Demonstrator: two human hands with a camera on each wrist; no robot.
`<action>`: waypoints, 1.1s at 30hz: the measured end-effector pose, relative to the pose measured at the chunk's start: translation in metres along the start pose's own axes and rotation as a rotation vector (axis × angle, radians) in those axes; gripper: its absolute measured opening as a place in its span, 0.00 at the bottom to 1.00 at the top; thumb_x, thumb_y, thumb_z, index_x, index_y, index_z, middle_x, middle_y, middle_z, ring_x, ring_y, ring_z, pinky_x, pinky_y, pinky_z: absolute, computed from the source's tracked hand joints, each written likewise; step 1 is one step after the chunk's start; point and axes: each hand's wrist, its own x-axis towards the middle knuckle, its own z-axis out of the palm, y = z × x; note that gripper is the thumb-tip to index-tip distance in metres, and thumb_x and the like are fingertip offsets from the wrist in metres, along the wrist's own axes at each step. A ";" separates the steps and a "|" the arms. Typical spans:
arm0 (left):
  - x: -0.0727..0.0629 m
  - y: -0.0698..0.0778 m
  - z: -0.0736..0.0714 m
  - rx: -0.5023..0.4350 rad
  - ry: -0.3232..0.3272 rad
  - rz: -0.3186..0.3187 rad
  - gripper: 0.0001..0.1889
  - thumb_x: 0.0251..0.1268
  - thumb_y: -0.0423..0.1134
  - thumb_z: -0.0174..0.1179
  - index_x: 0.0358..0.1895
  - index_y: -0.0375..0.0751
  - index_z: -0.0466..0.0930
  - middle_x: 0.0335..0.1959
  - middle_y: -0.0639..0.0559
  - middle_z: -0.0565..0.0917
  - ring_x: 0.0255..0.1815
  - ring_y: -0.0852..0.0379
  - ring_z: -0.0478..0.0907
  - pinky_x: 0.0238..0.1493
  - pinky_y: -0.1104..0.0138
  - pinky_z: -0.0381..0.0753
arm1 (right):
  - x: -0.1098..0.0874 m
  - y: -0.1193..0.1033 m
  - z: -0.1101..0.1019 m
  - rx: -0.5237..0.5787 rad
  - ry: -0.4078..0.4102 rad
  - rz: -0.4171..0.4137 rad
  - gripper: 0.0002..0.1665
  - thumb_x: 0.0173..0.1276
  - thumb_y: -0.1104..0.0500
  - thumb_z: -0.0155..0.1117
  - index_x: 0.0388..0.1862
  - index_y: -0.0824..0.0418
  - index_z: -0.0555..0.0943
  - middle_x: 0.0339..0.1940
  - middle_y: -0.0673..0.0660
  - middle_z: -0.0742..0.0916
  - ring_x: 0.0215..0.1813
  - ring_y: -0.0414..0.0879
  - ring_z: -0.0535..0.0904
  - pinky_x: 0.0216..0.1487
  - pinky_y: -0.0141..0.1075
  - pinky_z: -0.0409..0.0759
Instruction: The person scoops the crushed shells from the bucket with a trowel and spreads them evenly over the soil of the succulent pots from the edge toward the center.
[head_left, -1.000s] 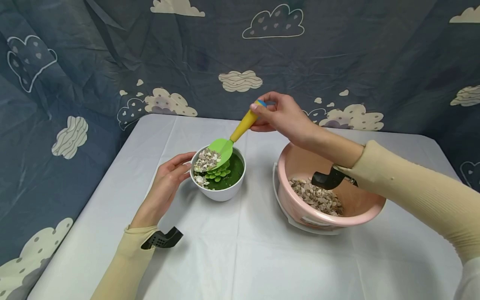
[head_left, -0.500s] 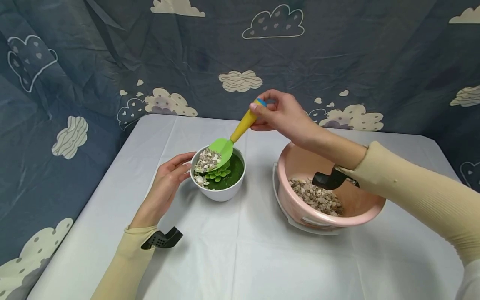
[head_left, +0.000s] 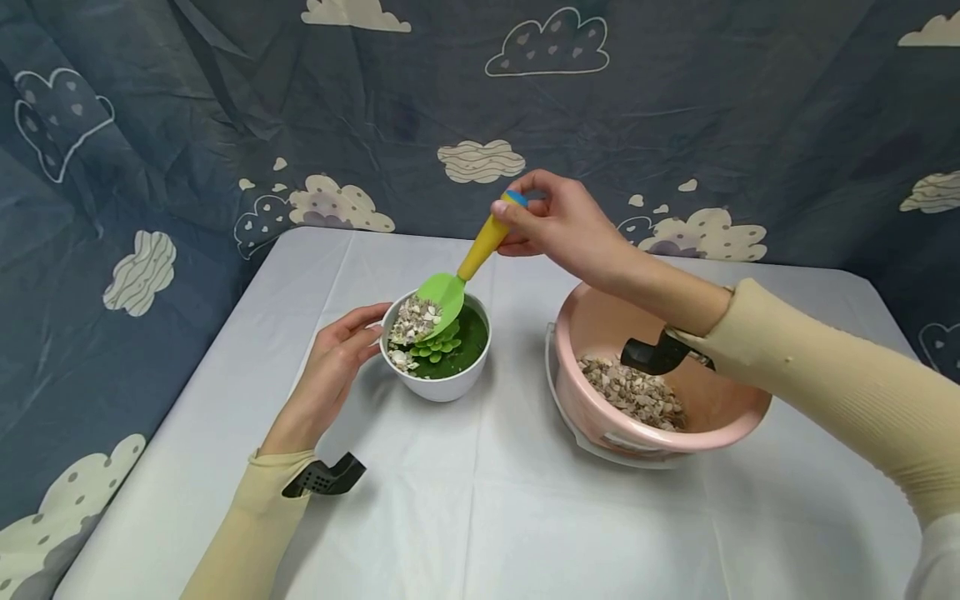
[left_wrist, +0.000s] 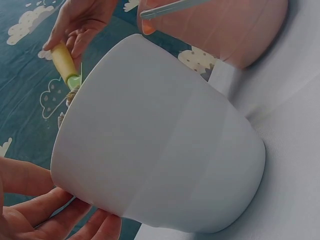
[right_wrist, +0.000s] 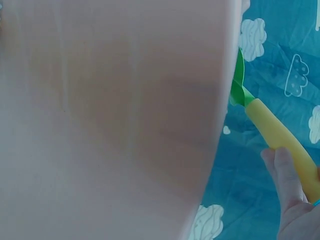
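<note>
My right hand [head_left: 573, 229] pinches the blue-tipped end of a small toy trowel's yellow handle. The green blade of the trowel [head_left: 483, 248] tilts down into a white plant pot [head_left: 442, 389], bearing pale gravel [head_left: 414, 320] at the pot's left side. A green succulent [head_left: 437, 343] sits inside on a dark green surface, partly under the blade. Against the pot's left wall rest the fingers of my left hand [head_left: 330, 358]. In the left wrist view those relaxed fingers touch the pot's side [left_wrist: 155, 135] without wrapping it.
To the right stands a pink bucket [head_left: 573, 400] with gravel [head_left: 633, 393] at its bottom and its white handle hanging down; my right forearm crosses above it. A white cloth [head_left: 420, 500] covers the table. A dark cloud-patterned curtain [head_left: 375, 100] hangs behind.
My right hand has risen slightly and shifted a little left, so the trowel's handle stands somewhat steeper. My left hand and the pot stay in place.
</note>
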 end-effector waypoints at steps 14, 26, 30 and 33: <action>0.000 0.001 0.000 0.001 0.001 -0.003 0.20 0.74 0.31 0.49 0.66 0.31 0.70 0.64 0.44 0.73 0.61 0.53 0.73 0.61 0.60 0.74 | -0.001 0.003 -0.001 -0.007 0.006 0.004 0.20 0.74 0.56 0.60 0.55 0.68 0.69 0.47 0.68 0.85 0.44 0.52 0.87 0.45 0.40 0.85; 0.000 0.001 0.000 -0.005 0.002 -0.009 0.20 0.74 0.31 0.49 0.66 0.30 0.69 0.64 0.43 0.72 0.61 0.53 0.72 0.61 0.59 0.73 | -0.001 0.003 -0.001 0.003 0.009 -0.004 0.20 0.73 0.56 0.60 0.55 0.68 0.69 0.46 0.68 0.85 0.44 0.52 0.87 0.45 0.41 0.85; 0.000 0.000 0.000 0.001 0.007 -0.009 0.20 0.75 0.31 0.49 0.66 0.30 0.70 0.64 0.43 0.72 0.61 0.53 0.72 0.61 0.59 0.73 | -0.001 0.005 -0.001 0.003 0.014 0.009 0.21 0.74 0.55 0.60 0.56 0.68 0.69 0.47 0.68 0.85 0.43 0.52 0.87 0.45 0.40 0.85; 0.000 0.001 0.000 0.004 0.010 -0.010 0.20 0.75 0.32 0.49 0.66 0.31 0.70 0.64 0.43 0.72 0.61 0.53 0.73 0.61 0.60 0.73 | 0.000 0.007 -0.002 0.006 0.027 0.022 0.21 0.74 0.55 0.60 0.56 0.68 0.69 0.47 0.68 0.85 0.43 0.51 0.87 0.45 0.40 0.85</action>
